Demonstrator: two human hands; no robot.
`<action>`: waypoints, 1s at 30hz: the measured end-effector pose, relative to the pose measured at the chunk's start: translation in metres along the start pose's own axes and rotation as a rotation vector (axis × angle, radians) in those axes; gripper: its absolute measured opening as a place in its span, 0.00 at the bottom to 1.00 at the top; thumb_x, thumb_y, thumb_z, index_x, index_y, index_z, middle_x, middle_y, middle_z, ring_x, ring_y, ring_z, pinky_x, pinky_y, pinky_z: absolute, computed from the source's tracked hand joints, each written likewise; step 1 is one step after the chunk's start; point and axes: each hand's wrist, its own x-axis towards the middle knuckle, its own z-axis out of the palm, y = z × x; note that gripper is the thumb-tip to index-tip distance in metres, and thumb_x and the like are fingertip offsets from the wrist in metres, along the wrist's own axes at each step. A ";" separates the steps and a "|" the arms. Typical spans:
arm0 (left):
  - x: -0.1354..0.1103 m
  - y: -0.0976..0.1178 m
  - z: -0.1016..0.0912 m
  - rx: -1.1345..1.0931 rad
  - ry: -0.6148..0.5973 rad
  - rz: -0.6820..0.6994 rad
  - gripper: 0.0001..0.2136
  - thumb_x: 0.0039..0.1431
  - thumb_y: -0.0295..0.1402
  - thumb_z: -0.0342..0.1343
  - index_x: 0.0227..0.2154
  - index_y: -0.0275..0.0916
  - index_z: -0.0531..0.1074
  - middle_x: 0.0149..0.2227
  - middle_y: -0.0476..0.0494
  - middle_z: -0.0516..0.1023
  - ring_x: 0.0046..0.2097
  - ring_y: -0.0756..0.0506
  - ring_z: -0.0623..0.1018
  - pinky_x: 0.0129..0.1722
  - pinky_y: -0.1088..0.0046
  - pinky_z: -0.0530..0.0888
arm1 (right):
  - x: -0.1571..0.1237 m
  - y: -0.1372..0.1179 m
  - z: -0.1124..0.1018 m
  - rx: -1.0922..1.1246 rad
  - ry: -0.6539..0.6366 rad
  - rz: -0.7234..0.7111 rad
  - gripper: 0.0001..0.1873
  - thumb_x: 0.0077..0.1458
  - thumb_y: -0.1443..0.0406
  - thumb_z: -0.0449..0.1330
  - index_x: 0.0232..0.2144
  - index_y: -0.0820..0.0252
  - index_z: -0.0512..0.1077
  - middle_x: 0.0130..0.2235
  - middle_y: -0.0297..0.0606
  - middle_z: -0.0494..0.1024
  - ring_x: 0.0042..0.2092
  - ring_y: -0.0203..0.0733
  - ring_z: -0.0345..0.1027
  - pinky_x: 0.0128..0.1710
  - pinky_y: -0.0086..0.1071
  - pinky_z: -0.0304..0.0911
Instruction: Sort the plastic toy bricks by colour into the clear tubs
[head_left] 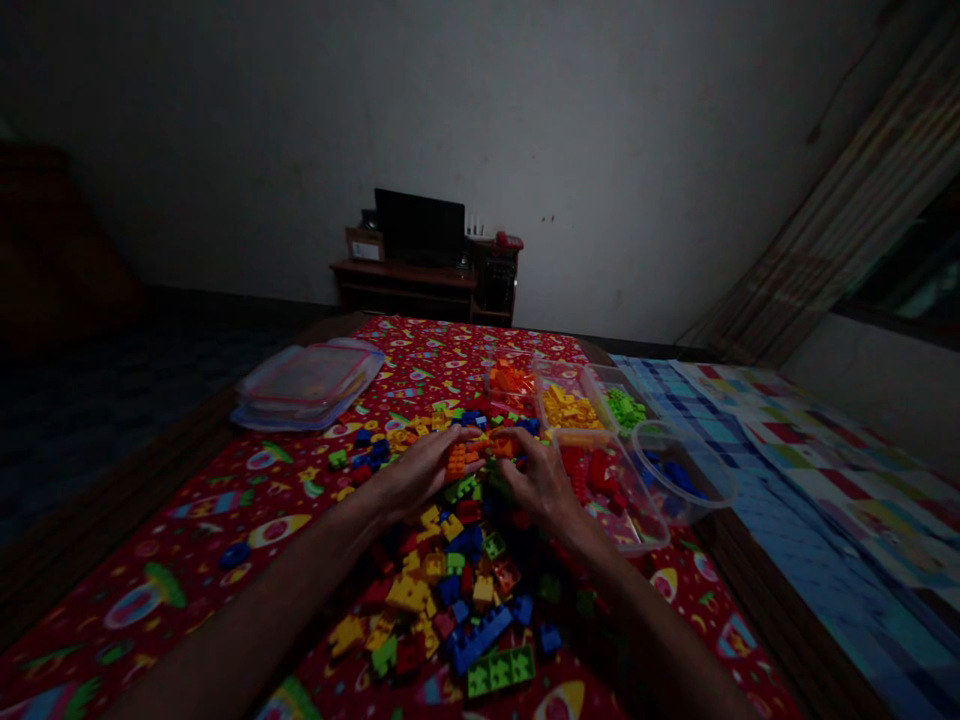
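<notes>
A large pile of mixed toy building bricks (450, 560) in red, yellow, green and blue lies before me. Over its far part, my left hand (431, 465) is closed around orange building bricks (457, 460). My right hand (534, 475) faces it from the right, its thumb and fingers closed on another orange building brick (504, 447). The fingertips of both hands come close together. Just right of my right hand stands a clear container (652, 540) with red bricks (600, 475) inside.
Clear containers with orange bricks (511, 377), yellow bricks (568, 407), green bricks (625, 409) and blue bricks (675, 473) stand at the right. Stacked lids (311, 380) lie at the left on the red patterned cloth (217, 560). A monitor (420, 227) stands by the far wall.
</notes>
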 end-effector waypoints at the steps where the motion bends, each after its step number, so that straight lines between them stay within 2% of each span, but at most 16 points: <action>1: -0.002 0.002 0.001 -0.039 0.006 -0.013 0.10 0.61 0.34 0.55 0.34 0.33 0.76 0.41 0.36 0.79 0.50 0.41 0.76 0.54 0.61 0.72 | 0.000 0.001 0.000 0.004 0.000 0.009 0.18 0.53 0.68 0.54 0.48 0.58 0.70 0.41 0.38 0.79 0.35 0.40 0.72 0.36 0.31 0.65; 5: -0.007 0.008 0.007 -0.130 0.012 -0.016 0.09 0.62 0.32 0.53 0.36 0.32 0.75 0.41 0.36 0.79 0.50 0.41 0.76 0.54 0.62 0.71 | -0.001 0.006 0.003 0.039 -0.014 0.052 0.22 0.53 0.68 0.56 0.52 0.55 0.69 0.46 0.40 0.78 0.41 0.43 0.74 0.43 0.36 0.67; 10: -0.011 0.005 0.014 -0.110 0.002 -0.009 0.09 0.60 0.32 0.55 0.40 0.34 0.75 0.44 0.37 0.78 0.51 0.41 0.76 0.51 0.65 0.72 | -0.003 0.007 0.009 0.152 -0.059 0.058 0.27 0.52 0.65 0.60 0.56 0.56 0.67 0.51 0.43 0.76 0.51 0.48 0.71 0.50 0.41 0.66; 15: -0.018 0.000 0.018 -0.011 0.026 0.023 0.21 0.54 0.37 0.60 0.51 0.41 0.68 0.48 0.40 0.77 0.50 0.41 0.76 0.47 0.68 0.73 | -0.006 0.008 0.014 0.135 -0.076 0.035 0.24 0.54 0.62 0.60 0.54 0.57 0.69 0.50 0.43 0.77 0.49 0.47 0.72 0.50 0.41 0.66; 20: -0.015 -0.004 0.012 0.101 -0.079 0.042 0.32 0.46 0.39 0.65 0.55 0.44 0.64 0.53 0.37 0.75 0.47 0.41 0.78 0.48 0.67 0.72 | -0.004 0.000 0.007 0.126 0.010 0.001 0.16 0.56 0.65 0.56 0.46 0.58 0.75 0.44 0.40 0.80 0.43 0.42 0.74 0.44 0.34 0.68; 22: -0.014 -0.004 0.011 0.109 -0.105 0.042 0.32 0.45 0.39 0.66 0.55 0.43 0.64 0.54 0.36 0.74 0.48 0.41 0.78 0.48 0.67 0.72 | -0.001 -0.004 0.003 0.088 0.049 0.000 0.13 0.56 0.66 0.55 0.41 0.59 0.76 0.40 0.39 0.81 0.39 0.41 0.75 0.40 0.32 0.67; 26: -0.014 -0.004 0.013 0.053 -0.066 0.025 0.31 0.45 0.37 0.66 0.54 0.40 0.65 0.52 0.35 0.76 0.49 0.41 0.78 0.52 0.66 0.71 | 0.003 -0.007 -0.003 0.059 0.112 0.051 0.11 0.55 0.66 0.54 0.35 0.60 0.77 0.34 0.38 0.80 0.34 0.39 0.73 0.37 0.30 0.66; 30: -0.013 -0.010 0.014 0.018 -0.024 0.045 0.28 0.46 0.35 0.65 0.52 0.38 0.67 0.52 0.34 0.75 0.50 0.41 0.77 0.55 0.63 0.68 | 0.004 -0.007 0.000 0.211 0.067 0.155 0.11 0.54 0.65 0.55 0.35 0.59 0.77 0.35 0.36 0.81 0.36 0.40 0.74 0.37 0.31 0.67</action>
